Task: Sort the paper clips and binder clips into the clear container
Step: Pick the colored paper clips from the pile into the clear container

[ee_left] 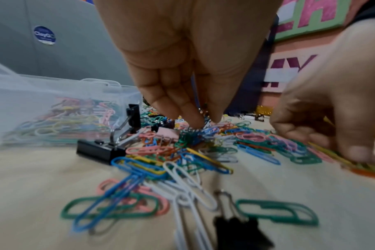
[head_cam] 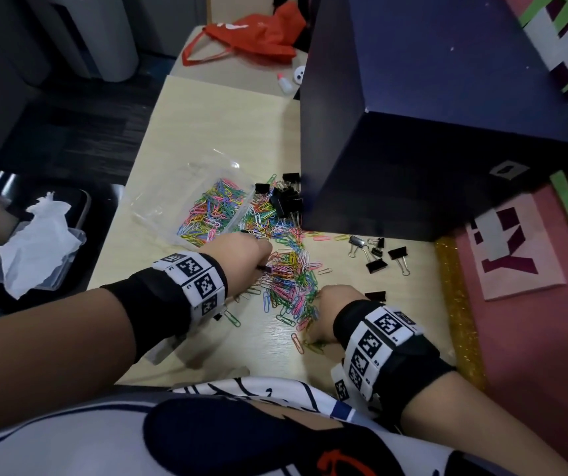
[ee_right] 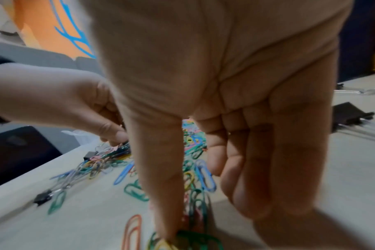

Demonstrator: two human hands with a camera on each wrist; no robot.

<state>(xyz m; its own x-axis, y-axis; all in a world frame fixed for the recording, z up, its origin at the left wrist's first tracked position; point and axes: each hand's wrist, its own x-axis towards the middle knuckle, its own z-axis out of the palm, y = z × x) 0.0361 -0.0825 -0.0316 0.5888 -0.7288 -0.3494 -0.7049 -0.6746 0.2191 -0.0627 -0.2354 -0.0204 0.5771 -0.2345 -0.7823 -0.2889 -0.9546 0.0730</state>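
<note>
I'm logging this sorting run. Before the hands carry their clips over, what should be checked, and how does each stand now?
1. Left hand grip pinches coloured wire paper clips: ok.
2. Right hand holds clips: cannot tell.
3. Clear plastic container open, reachable: ok.
4. Black metal binder clips separated from paper clips: not ok, mixed.
5. Pale wooden table path free: ok.

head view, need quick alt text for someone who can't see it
Two hands, the left hand and right hand, reach into a heap of coloured paper clips on a pale table. A clear container behind the left hand already holds many paper clips, and black binder clips lie beside a dark blue box.
</note>
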